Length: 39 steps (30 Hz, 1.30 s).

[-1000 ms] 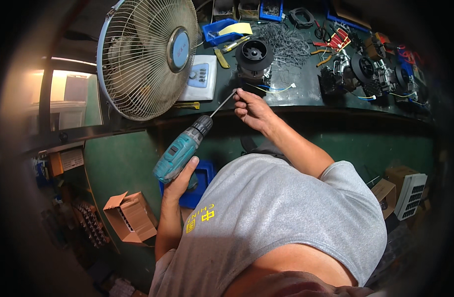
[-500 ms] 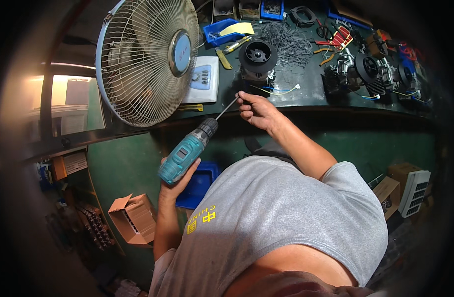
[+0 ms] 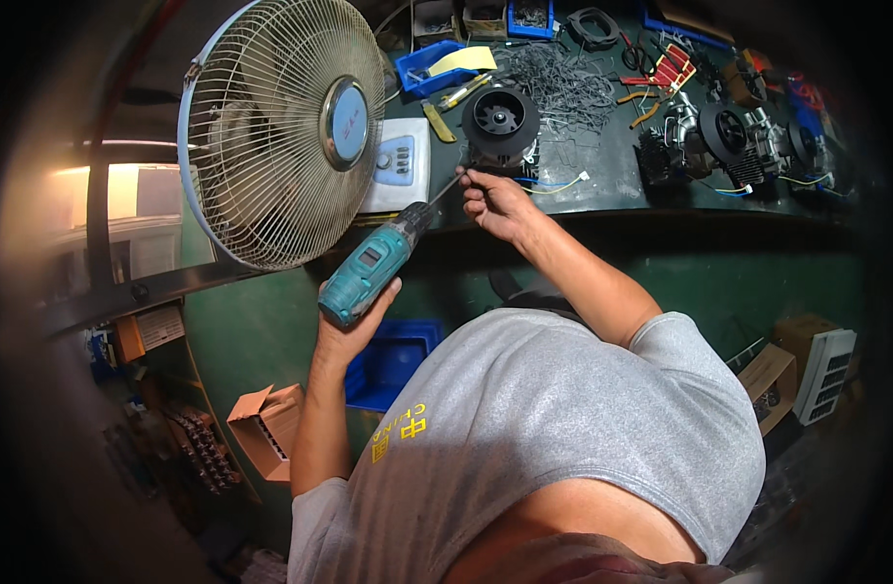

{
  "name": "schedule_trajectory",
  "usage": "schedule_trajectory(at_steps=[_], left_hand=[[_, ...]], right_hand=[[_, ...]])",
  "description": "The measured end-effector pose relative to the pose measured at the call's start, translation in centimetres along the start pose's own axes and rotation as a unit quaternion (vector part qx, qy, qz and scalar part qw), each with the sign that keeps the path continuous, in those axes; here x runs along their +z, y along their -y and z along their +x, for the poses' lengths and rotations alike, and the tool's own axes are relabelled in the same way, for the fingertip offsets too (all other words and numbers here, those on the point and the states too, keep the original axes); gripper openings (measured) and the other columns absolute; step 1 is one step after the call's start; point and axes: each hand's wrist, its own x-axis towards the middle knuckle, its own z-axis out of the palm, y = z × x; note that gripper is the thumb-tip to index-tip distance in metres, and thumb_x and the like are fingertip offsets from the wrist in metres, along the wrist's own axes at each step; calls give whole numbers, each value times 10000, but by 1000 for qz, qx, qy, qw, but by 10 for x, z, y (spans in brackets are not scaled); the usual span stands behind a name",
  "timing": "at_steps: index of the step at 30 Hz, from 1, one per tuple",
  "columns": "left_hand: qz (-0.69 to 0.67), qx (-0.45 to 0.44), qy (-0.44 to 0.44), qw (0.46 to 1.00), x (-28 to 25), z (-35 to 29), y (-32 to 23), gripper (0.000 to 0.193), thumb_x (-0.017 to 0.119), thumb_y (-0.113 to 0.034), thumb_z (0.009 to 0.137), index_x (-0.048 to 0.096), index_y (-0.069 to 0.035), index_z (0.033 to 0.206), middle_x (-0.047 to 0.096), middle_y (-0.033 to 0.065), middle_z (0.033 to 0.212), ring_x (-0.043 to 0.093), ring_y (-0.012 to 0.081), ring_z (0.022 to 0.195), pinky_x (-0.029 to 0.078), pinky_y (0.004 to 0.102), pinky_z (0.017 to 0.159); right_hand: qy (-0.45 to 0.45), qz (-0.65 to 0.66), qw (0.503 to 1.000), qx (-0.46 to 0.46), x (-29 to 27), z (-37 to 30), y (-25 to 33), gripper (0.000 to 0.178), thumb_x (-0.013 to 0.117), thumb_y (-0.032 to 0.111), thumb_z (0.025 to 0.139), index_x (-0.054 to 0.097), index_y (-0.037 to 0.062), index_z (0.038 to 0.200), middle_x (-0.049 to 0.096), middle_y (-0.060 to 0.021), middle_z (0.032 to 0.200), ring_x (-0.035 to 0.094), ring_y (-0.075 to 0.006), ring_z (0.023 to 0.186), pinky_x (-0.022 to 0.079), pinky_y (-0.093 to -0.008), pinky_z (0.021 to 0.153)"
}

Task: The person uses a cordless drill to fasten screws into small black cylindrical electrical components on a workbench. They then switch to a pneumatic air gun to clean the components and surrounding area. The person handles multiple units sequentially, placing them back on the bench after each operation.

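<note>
Teal cordless drill (image 3: 369,268) wrapped in my left hand (image 3: 362,326); my right hand (image 3: 495,206) pinches the long driver bit (image 3: 446,189) near its tip. Best: light pinch, drill square behind.

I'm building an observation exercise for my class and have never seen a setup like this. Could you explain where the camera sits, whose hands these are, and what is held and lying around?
There is no machine doing the work: these are a person's own bare hands. A wide camera worn on the head looks down, so straight edges bend near the rim. The left hand holds a teal drill. The fingers of the right hand seem to pinch the tip of its drill bit. On the dark bench lie a motor with a round black top, a grey wire pile and a blue tray. A large fan stands at the left.
</note>
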Motion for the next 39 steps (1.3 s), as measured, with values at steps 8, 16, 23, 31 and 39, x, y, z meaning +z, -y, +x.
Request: schedule_trajectory(at_steps=[8, 16, 23, 31, 39], left_hand=[[23, 17, 58, 998, -20, 31, -25, 233, 820, -158, 837, 737, -13, 999, 759, 113, 893, 733, 190, 827, 561, 322, 768], [233, 33, 236, 943, -39, 142, -121, 472, 822, -156, 789, 632, -43, 1206, 703, 124, 1091, 666, 241, 1034, 520, 361, 946], [276, 58, 320, 905, -26, 184, -135, 518, 809, -184, 787, 620, -53, 1252, 709, 159, 1078, 679, 279, 1022, 554, 406, 940], [276, 31, 341, 898, -27, 198, -134, 469, 783, -205, 793, 639, -49, 1212, 714, 152, 1037, 683, 263, 969, 552, 390, 913], [278, 37, 332, 901, -25, 198, -128, 466, 782, -218, 796, 640, -54, 1208, 715, 147, 1043, 677, 256, 978, 548, 395, 914]], right_hand=[[-113, -288, 945, -104, -12, -25, 18, 110, 664, 138, 931, 677, 36, 969, 627, -10, 769, 481, -78, 587, 367, -241, 496], [-209, -686, 551, -426, -50, -47, 73, 227, 763, 182, 806, 722, 26, 966, 663, -114, 736, 646, -241, 660, 516, -374, 637], [-176, -744, 473, -439, -52, -39, 74, 211, 733, 233, 833, 712, 53, 942, 708, -140, 891, 681, -331, 772, 539, -437, 691], [-172, -731, 484, -450, -52, -35, 76, 192, 713, 218, 811, 656, 37, 844, 675, -154, 827, 657, -363, 736, 515, -456, 648], [-167, -722, 503, -444, -48, -37, 76, 201, 714, 205, 801, 626, 25, 816, 651, -154, 785, 635, -355, 684, 493, -450, 613]])
